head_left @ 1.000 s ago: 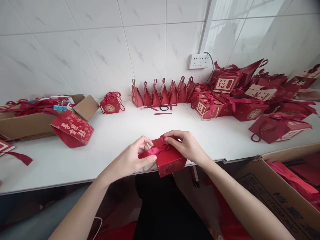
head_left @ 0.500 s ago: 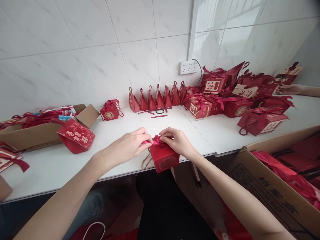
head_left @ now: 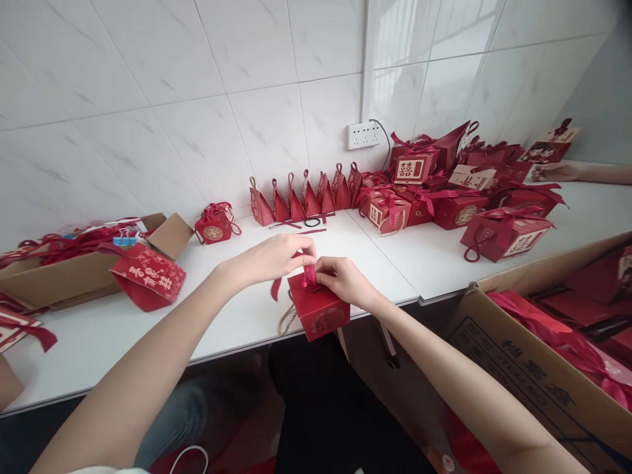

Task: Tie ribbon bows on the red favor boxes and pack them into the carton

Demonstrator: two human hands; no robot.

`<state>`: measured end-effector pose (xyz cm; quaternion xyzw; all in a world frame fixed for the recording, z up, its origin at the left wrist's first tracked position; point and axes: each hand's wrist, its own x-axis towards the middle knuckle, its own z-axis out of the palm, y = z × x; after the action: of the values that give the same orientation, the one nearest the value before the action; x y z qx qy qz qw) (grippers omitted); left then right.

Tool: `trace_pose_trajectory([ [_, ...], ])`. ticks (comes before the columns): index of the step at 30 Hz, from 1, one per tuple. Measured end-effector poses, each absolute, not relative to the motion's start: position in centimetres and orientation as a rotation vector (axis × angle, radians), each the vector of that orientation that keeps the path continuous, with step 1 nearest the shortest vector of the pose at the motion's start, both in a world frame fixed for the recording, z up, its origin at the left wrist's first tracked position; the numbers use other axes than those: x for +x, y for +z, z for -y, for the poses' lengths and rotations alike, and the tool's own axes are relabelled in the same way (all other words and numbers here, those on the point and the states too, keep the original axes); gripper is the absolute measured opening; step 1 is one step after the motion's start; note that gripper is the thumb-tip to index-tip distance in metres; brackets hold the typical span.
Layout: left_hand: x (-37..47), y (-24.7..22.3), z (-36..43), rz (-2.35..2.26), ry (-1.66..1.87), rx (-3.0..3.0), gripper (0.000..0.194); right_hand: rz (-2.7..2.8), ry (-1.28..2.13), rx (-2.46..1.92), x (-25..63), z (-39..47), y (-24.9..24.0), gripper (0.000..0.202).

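Note:
A red gift box (head_left: pixel 323 316) with a gold round print and a twisted cord handle (head_left: pixel 287 319) sits at the table's front edge, jutting slightly over it. Above its lid my left hand (head_left: pixel 291 255) pinches a red ribbon (head_left: pixel 309 272) and holds it upright. My right hand (head_left: pixel 340 278) rests at the top of the box, its fingers closed on the ribbon by the knot. One loose ribbon tail hangs left of the box. The fingertips of both hands nearly meet.
Several triangular red boxes (head_left: pixel 296 203) line the wall, with ribbon scraps and a black ring (head_left: pixel 312 222) before them. Finished-looking red boxes (head_left: pixel 415 168) pile up at right. Cardboard cartons stand left (head_left: pixel 69 280) and right (head_left: pixel 508 365). Another person's hand (head_left: pixel 557 172) is at far right.
My left hand has moved up and to the right, drawing the ribbon upright over the lid. My right hand stays at the knot. The view has shifted slightly.

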<state>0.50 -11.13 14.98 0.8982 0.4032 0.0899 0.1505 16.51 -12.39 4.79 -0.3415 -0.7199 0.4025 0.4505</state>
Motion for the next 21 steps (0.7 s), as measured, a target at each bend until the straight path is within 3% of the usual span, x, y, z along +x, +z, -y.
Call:
trace_pose_trajectory([
  [10, -1.4, 8.6, 10.7, -1.169, 0.680, 2.142, 0.020, 1.620, 1.079, -0.848, 16.5, 12.2, 4.5, 0.011],
  [21, -1.0, 8.0, 13.3, -1.218, 0.705, 2.158, 0.023, 1.545, 1.111, -0.948, 16.3, 12.7, 4.8, 0.010],
])
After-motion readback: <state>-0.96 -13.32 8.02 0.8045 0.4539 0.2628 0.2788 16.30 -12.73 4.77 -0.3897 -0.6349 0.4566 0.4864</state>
